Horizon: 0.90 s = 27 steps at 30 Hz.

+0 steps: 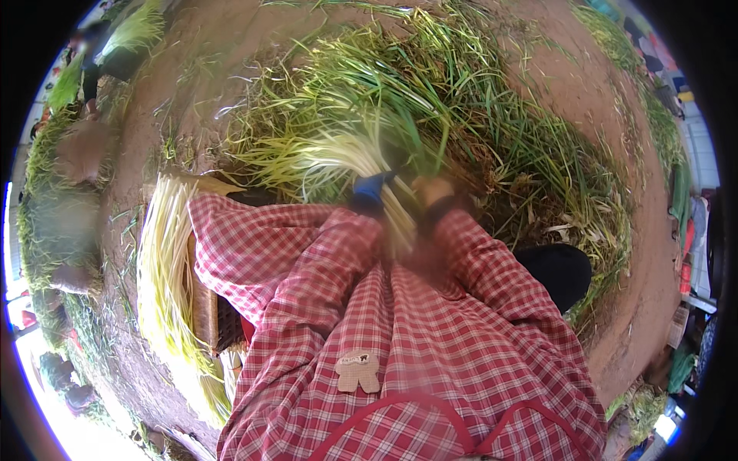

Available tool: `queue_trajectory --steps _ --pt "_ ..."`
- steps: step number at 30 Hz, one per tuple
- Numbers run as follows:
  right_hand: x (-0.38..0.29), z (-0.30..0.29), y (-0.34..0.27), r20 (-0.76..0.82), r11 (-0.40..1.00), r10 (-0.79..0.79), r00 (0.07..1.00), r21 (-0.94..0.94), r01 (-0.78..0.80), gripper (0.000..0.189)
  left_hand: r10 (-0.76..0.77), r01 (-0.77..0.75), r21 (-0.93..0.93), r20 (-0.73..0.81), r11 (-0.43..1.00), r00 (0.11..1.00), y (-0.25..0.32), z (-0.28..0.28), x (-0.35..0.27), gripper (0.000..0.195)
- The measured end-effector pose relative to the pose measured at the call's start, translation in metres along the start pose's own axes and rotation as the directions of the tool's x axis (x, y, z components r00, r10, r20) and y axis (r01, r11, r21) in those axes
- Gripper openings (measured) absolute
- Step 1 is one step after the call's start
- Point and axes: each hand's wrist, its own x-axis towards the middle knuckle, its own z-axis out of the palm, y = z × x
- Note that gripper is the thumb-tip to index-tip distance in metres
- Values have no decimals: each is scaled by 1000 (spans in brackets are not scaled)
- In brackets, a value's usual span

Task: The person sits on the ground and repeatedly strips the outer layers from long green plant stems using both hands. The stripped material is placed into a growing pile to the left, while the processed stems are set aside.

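Observation:
My left hand (370, 191), in a blue glove, grips a bundle of pale leafy stalks (340, 147), which look like blanched chives. Their yellow-green leaf tips fan out to the left, and the white lower ends (398, 210) point down towards my lap. Close beside those ends is my right hand (433, 190), blurred, so whether its fingers hold anything is unclear. Just beyond both hands spreads a large heap of green leaves (403, 86). To my left, a long bundle of pale stalks (164, 248) lies beside a woven basket (204, 299), partly hidden by my checked smock (259, 242).
A dark shoe (553, 274) shows right of my smock. Brown ground (634, 230) with scattered leaves surrounds the heap. At upper left a person's arm (90, 86) reaches down near more greens (135, 31). Several goods line the right rim, including a red bottle-like object (685, 278).

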Motion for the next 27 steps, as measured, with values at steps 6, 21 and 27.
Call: queue_trajectory --steps 6,21,27 --pt "1 -31 92 167 948 -72 983 -295 120 32 88 -39 -347 127 937 988 60 9 -65 18" --pt "-13 -31 -5 152 658 219 964 707 -261 24 359 -331 -140 304 933 883 -18 -22 -4 27" --pt "-41 -10 -11 -84 954 293 952 93 -286 24 195 -176 -101 221 979 956 9 -4 -39 30"
